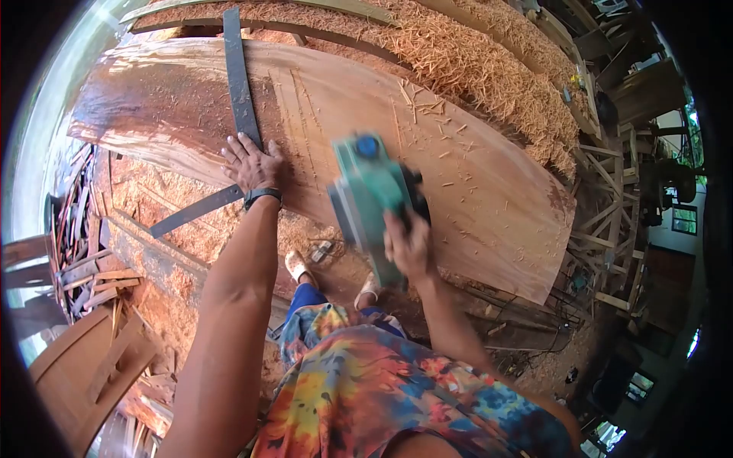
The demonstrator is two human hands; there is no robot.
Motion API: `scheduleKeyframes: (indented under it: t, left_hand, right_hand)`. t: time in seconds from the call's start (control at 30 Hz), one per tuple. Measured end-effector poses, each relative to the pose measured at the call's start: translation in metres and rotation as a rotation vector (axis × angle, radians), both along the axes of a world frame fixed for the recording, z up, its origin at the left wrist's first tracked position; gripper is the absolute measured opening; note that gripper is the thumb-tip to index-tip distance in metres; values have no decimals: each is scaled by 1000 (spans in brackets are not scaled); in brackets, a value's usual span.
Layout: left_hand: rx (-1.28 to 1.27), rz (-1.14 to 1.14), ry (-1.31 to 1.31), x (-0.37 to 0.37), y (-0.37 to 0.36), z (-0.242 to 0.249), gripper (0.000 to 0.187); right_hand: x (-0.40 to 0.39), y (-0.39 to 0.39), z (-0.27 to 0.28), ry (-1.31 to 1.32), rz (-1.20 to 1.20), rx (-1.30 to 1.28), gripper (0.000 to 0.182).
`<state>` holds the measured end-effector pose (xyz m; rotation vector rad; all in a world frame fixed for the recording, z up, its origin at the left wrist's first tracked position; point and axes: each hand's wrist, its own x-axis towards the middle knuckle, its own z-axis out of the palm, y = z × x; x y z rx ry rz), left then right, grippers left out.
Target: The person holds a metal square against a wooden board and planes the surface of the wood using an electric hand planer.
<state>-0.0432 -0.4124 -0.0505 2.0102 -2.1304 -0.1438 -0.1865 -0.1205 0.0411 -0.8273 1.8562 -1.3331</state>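
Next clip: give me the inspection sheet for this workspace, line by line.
Surface: wide wooden slab, reddish, scattered with shavings.
Job's things: green power planer on the slab; dark metal square lying across it.
Clutter: heaps of shavings behind; wood offcuts at left.
Hands: left hand flat on the slab at the square; right hand grips the planer.
Cables: thin cords on the ground.
Surroundings: open workshop, timber racks.
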Motion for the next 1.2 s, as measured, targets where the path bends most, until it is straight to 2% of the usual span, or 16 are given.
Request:
scheduleKeyframes:
  t: [0.1,0.13,0.27,0.3,0.4,0.5,0.63,0.67,0.7,0.77,0.87,0.9,1.0,1.07,1.13,1.2]
  left_hand:
    - [12,6,-23,1,2,2,80]
    - [8,9,-39,1,2,-1,81]
    - [-8,13,-53,1,2,-7,80]
    - [-20,14,-53,1,0,-7,79]
    - [-19,17,-51,1,1,-7,79]
    - [-21,16,-47,1,1,-7,80]
    - [-73,-3,7,1,2,-4,79]
    - [-95,-8,0,2,0,-8,79]
    - [-112,-19,-8,2,1,-13,79]
    - [-134,-27,-18,3,1,-11,80]
    - [-105,-31,-30,3,-1,-10,84]
    - [-84,-30,-40,5,2,-12,84]
    - [-66,-16,-40,3,-10,-11,84]
    - [-55,-9,-38,5,-8,-11,84]
    - [-38,-6,-34,3,-5,-11,83]
    - [-26,7,-34,2,-5,-9,83]
  right_hand:
    - [33,83,29,-307,-87,57,37]
    - [39,103,30,-259,-67,74,46]
    - [47,129,28,-326,-92,54,56]
    - [45,123,28,-326,-97,29,50]
    - [33,91,27,-320,-101,-23,37]
    - [20,37,30,-376,-145,-74,36]
    - [-13,-44,21,-258,-175,-149,33]
    - [-27,-66,17,-271,-179,-150,38]
    - [-45,-90,-2,-65,-164,-173,48]
    - [-68,-141,-6,-54,-155,-164,46]
    - [-85,-199,21,-2,-156,-190,57]
    - [-93,-213,18,-16,-152,1,51]
    - [-98,-210,22,-142,-104,-102,46]
    - [-89,-172,27,-259,-106,-187,47]
    - [-87,-124,32,-400,49,-98,56]
    - [-82,-75,35,-465,129,-57,56]
